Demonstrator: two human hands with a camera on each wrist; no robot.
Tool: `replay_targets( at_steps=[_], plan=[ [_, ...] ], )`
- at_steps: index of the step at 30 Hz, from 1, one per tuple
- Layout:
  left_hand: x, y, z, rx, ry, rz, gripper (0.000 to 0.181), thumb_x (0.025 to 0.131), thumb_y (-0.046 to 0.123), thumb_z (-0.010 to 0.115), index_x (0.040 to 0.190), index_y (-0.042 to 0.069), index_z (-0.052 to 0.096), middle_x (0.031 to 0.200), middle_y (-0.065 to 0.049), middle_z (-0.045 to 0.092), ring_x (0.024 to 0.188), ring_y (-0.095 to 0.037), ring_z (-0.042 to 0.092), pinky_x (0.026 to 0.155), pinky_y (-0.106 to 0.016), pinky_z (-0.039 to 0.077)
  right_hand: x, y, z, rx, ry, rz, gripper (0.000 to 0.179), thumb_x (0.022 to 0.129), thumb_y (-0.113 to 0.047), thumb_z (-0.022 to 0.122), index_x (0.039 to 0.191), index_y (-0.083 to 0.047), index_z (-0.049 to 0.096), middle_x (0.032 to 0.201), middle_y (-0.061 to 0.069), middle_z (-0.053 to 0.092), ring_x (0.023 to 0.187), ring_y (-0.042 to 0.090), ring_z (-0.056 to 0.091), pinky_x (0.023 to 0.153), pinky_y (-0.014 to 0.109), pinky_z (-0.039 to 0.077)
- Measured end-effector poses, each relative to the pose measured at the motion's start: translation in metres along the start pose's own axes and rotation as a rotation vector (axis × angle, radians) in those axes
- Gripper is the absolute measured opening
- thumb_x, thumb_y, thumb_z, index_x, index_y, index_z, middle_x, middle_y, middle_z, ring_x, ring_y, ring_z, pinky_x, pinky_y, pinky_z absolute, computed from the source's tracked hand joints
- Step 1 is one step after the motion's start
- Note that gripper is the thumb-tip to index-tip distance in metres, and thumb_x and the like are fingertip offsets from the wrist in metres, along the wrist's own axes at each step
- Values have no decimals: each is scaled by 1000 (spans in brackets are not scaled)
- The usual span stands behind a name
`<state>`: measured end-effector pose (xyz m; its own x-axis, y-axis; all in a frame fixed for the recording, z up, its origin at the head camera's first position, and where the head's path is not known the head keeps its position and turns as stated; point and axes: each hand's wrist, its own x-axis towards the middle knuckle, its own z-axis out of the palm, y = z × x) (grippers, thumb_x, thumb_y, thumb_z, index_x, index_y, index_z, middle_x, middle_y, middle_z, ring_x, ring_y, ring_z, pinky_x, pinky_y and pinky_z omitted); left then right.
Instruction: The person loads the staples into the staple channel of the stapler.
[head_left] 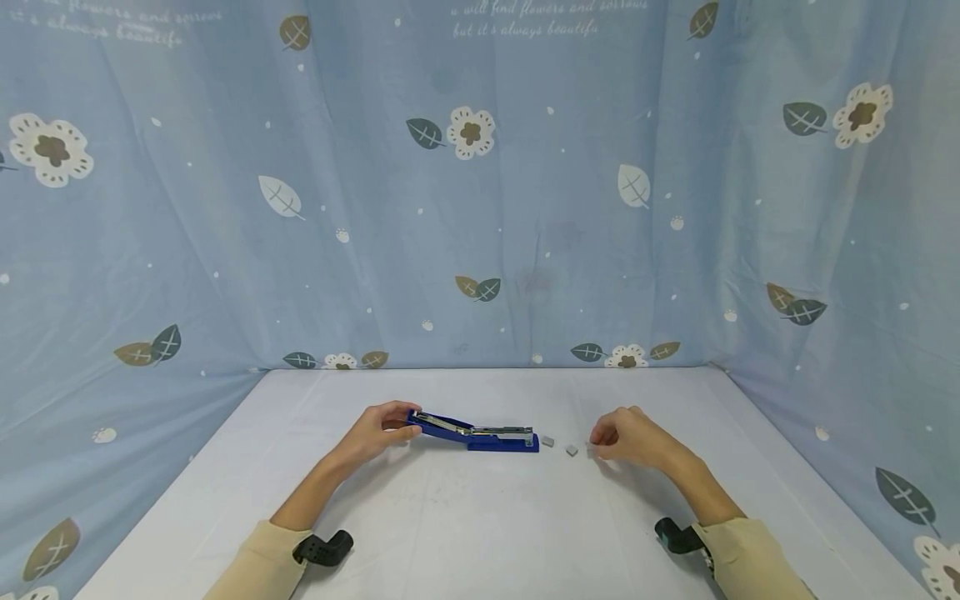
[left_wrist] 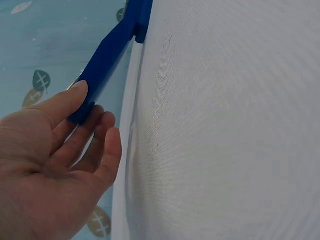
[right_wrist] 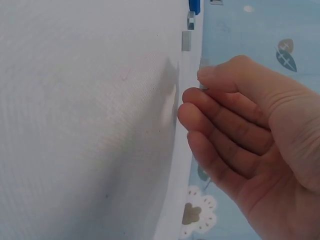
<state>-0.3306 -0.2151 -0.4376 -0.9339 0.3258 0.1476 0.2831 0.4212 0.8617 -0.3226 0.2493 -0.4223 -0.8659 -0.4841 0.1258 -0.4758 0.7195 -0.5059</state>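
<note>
A blue stapler [head_left: 502, 445] lies spread open on the white table, its metal staple channel showing on top. My left hand [head_left: 381, 432] grips the end of its raised left arm between thumb and fingers; the left wrist view shows the thumb on the blue stapler arm [left_wrist: 105, 62]. To the right of the stapler lie two small grey staple blocks, a nearer-to-stapler block [head_left: 547, 441] and another block [head_left: 572, 450]. Beside them, my right hand [head_left: 630, 437] pinches a small grey staple strip [right_wrist: 204, 64] between thumb and index finger, mostly hidden by the fingertips.
The white table [head_left: 480, 525] runs back to a blue curtain [head_left: 480, 217] with leaves and flowers, which also hangs along both sides. Black straps with camera mounts sit at the left wrist [head_left: 324, 548] and right wrist [head_left: 677, 536].
</note>
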Motion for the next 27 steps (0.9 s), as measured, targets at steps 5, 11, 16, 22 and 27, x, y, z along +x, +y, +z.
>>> replay_targets(
  at_steps=[5,11,16,22,27],
  plan=[
    [0,0,1,6,2,6,47,91,25,71,132,6,58,121,-15,67,114,-31,64,90,-38,55,0,-1,0,-2,28,5,6,82,-11,77,87,-12,74,80,-7,71,72,3,63,65,19,53],
    [1,-1,0,13,2,2,49,90,26,72,132,6,58,121,-15,67,113,-31,64,89,-33,55,1,-4,0,-1,41,1,6,82,-12,77,88,-13,74,79,-8,71,72,3,63,65,19,53],
    [2,-4,0,19,3,-10,51,89,28,73,133,6,58,122,-15,67,112,-29,65,87,-30,55,2,-5,-1,9,35,1,7,82,-12,76,88,-11,74,79,-7,70,72,4,64,66,19,53],
    [3,-6,0,30,-8,-5,50,90,28,72,133,7,58,123,-16,66,112,-30,65,87,-31,56,4,-6,-2,-5,39,-16,6,83,-12,76,88,-11,74,78,-7,70,72,3,63,66,19,53],
    [3,-5,-1,25,-16,-3,50,91,26,71,134,5,57,121,-18,67,111,-31,65,83,-27,55,5,-10,-3,-16,41,-11,4,83,-14,76,87,-12,74,78,-7,70,72,4,63,67,19,53]
  ],
)
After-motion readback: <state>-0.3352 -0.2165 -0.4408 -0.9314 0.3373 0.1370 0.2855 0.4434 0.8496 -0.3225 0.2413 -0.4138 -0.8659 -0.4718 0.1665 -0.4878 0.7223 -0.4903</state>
